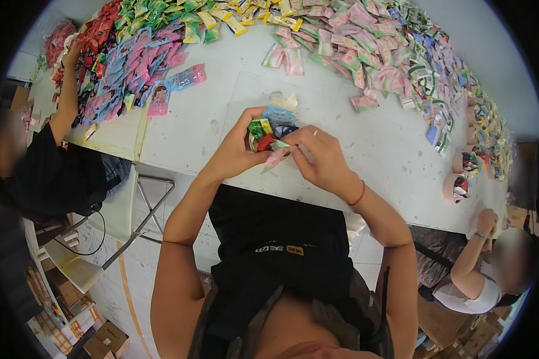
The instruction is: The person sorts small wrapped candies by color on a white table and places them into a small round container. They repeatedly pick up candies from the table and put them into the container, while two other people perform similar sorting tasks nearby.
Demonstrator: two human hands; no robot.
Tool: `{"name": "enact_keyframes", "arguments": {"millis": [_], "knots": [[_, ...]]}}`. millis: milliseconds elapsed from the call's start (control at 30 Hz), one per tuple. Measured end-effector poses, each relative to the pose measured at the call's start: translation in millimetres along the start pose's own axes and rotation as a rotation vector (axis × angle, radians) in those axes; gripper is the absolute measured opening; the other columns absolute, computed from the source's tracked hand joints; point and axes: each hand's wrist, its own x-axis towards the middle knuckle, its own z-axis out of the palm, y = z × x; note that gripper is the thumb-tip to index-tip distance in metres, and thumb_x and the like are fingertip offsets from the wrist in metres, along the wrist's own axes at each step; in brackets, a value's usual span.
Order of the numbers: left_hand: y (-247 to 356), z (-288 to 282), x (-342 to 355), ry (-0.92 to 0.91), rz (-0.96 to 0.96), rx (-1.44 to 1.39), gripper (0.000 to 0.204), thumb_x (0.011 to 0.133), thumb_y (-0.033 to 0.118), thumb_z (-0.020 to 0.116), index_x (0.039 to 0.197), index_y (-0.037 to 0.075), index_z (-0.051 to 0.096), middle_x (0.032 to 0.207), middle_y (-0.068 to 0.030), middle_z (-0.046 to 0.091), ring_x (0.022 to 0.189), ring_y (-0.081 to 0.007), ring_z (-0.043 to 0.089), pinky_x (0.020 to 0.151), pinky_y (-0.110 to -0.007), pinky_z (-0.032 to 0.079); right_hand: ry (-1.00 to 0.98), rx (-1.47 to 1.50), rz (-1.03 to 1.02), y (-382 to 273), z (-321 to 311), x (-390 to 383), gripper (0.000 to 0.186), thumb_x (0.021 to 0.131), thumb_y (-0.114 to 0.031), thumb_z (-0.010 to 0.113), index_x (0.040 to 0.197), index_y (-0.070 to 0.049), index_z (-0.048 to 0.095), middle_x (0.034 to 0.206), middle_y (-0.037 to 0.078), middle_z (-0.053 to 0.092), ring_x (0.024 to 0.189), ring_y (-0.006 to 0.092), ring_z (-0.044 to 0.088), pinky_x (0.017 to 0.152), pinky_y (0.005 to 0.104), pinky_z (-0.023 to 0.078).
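Note:
My left hand [236, 152] is wrapped round the side of a small container of assorted wrapped packets [260, 127] just above the table [209, 107]. Its bundle shows a light blue packet [278, 115], green and yellow ones, a red one and a dark blue one. My right hand [322, 158] pinches a pink-and-green packet [274, 157] at the near right of the bundle, its fingertips close to the other packets. The lower part of the container is mostly hidden by my fingers and the packets.
Piles of colourful packets [359, 54] curve round the table's back and sides. Filled small pink containers [451, 188] stand at the right. A co-worker [27, 155] reaches into the left pile; another [473, 275] sits at the right. A folding chair [126, 221] is at lower left.

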Motion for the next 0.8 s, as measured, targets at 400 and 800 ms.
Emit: {"name": "enact_keyframes", "arguments": {"millis": [400,800], "knots": [[-6,2,10,-0.015,0.066,0.126,0.063,0.075,-0.008,0.074,0.129,0.005,0.044,0.113,-0.0102,0.064,0.101,-0.0166,0.063,0.088,-0.032,0.051,-0.221,-0.269,-0.048,-5,-10,8,0.029,0.073,-0.002,0.070,0.100,-0.013,0.068,0.097,0.009,0.059,0.085,0.0269,0.058,0.073,0.0368,0.043],[-7,13,8,0.069,0.025,0.159,0.056,0.073,-0.016,0.062,0.122,0.004,0.045,0.109,-0.0094,0.064,0.104,-0.0175,0.062,0.093,-0.030,0.049,0.181,0.056,0.331,23,-80,-13,0.029,0.081,-0.012,0.077,0.108,-0.008,0.067,0.089,0.003,0.064,0.079,0.0204,0.054,0.070,0.0311,0.045]]}}
